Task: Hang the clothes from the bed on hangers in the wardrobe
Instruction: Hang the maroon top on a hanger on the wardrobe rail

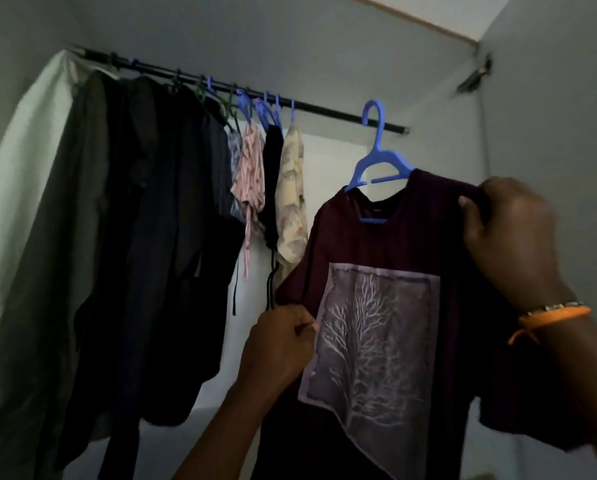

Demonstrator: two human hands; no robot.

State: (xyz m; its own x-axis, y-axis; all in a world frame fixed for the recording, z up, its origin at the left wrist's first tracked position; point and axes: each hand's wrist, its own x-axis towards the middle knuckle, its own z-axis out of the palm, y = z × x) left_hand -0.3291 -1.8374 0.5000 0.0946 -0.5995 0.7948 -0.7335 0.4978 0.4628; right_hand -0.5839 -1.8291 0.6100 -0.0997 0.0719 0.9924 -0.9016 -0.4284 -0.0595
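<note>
Right hand (pixel 504 223) raised, pinching maroon T-shirt (pixel 376 244) shoulder.

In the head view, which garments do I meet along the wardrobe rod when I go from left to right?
Pale green garment → dark jackets → pink striped top → black garment → cream patterned shirt → maroon T-shirt on its blue hanger, held by left hand and right hand.

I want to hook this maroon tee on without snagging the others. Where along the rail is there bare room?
The rail is bare between the cream patterned shirt and its right end, where the tee's blue hanger is. Left of that shirt, hangers and dark clothes crowd it all the way.
</note>
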